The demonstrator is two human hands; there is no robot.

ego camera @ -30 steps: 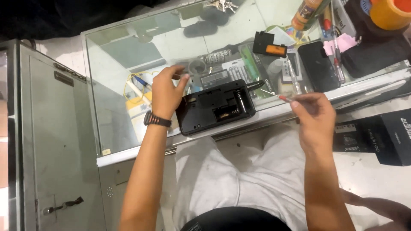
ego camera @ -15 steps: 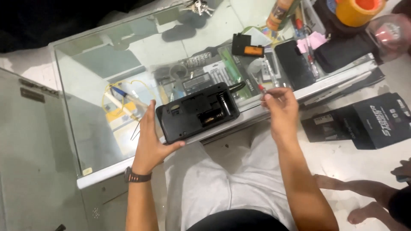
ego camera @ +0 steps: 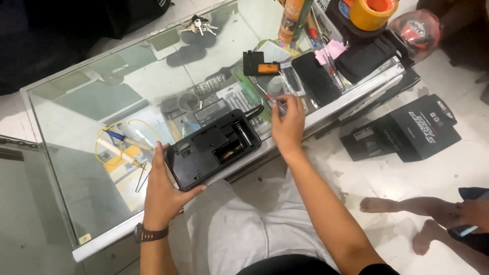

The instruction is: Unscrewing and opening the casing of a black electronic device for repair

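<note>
The black device [ego camera: 214,147] lies back-up at the near edge of the glass desk [ego camera: 76,117], its battery bay uncovered. The left hand [ego camera: 163,191] clamps its left end, thumb underneath, fingers up the side. Just right of the device, the right hand [ego camera: 288,125] pinches a thin red-handled screwdriver [ego camera: 272,99] between its fingertips. Beyond the device sit a dark phone [ego camera: 316,76], a small black part with an orange tab [ego camera: 261,63] and, farther back, a bunch of keys [ego camera: 198,23]. Far right of the device, orange tape [ego camera: 374,12] and a black box [ego camera: 417,127] on the floor.
</note>
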